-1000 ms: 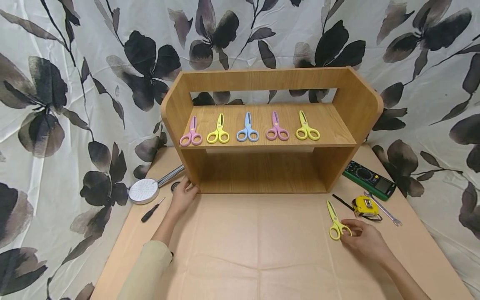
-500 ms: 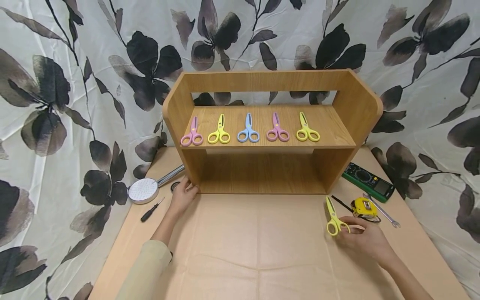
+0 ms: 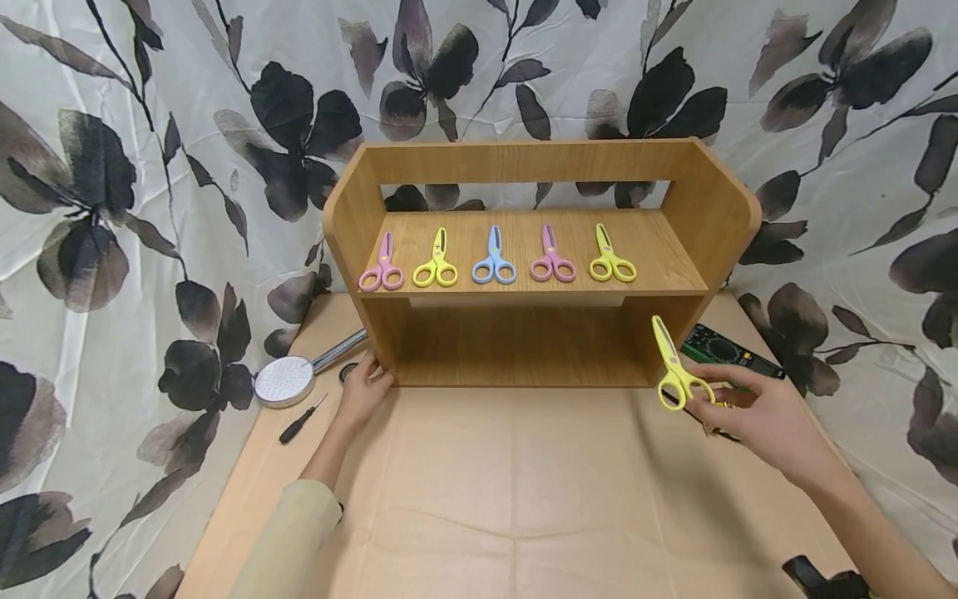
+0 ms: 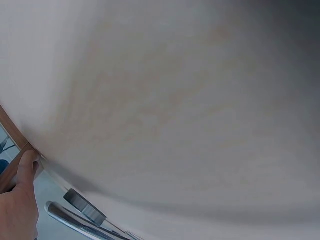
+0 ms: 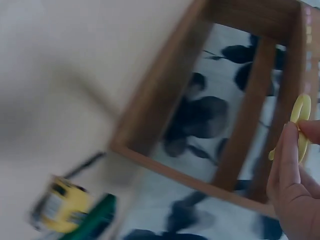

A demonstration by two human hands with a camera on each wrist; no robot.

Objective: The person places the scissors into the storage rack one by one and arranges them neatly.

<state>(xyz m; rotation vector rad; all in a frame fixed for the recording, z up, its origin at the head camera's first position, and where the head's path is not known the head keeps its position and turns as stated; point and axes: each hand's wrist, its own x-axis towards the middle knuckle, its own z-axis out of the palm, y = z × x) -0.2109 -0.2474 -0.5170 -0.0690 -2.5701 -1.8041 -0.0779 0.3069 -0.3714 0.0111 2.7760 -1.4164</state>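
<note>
My right hand [image 3: 756, 416] pinching yellow scissors [image 3: 674, 370] aloft, left hand [image 3: 364, 391] relaxed against wooden shelf [image 3: 524, 337] corner.

My right hand [image 3: 763, 420] covers most of the tape measure [image 5: 62, 205], which my right wrist view blurs; my left wrist view cuts off the shower head handle [image 4: 82, 225].

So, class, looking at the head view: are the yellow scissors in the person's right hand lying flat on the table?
No: the right hand holds the yellow scissors raised off the table, blades pointing up by the shelf.
</note>
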